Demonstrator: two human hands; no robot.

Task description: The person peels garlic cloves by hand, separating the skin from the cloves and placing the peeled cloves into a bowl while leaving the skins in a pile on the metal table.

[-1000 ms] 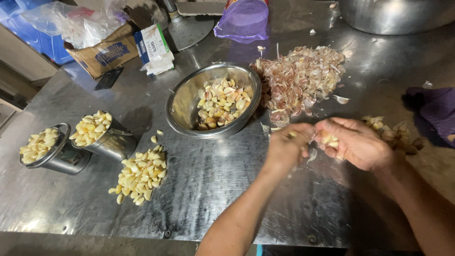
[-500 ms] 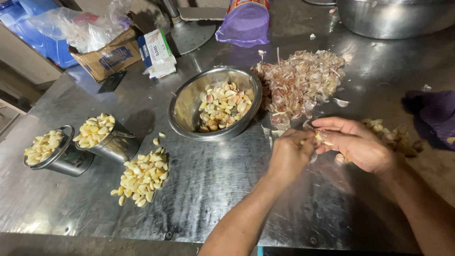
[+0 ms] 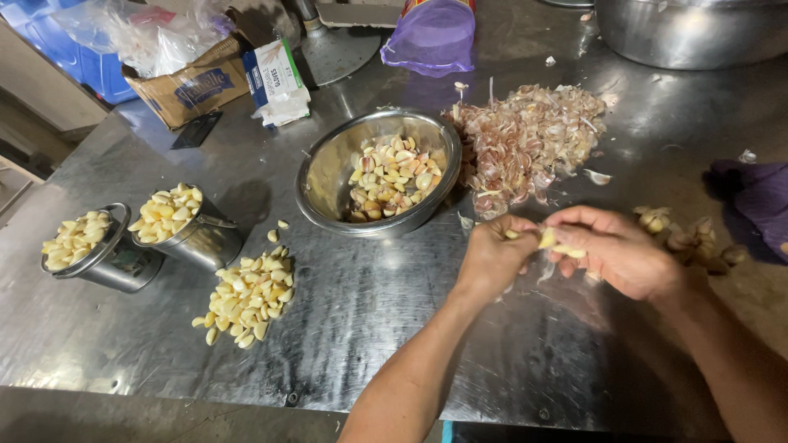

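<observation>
While both hands pinch a garlic clove [image 3: 547, 239], a steel bowl [image 3: 328, 176] sits beside.

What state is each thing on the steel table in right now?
Round steel bowl: upright, partly filled with cloves.
Two small metal cups: heaped full.
Loose peeled garlic pile: spread on table.
Papery skin heap: piled beside bowl.
Pale garlic clove: pinched between left hand and right hand.

Bare bench [image 3: 369, 328] along the near edge — passable; steel bowl [image 3: 377, 174] and skin pile [image 3: 525, 139] block mid-bench, tins [image 3: 197, 234] crowd the left edge.
</observation>
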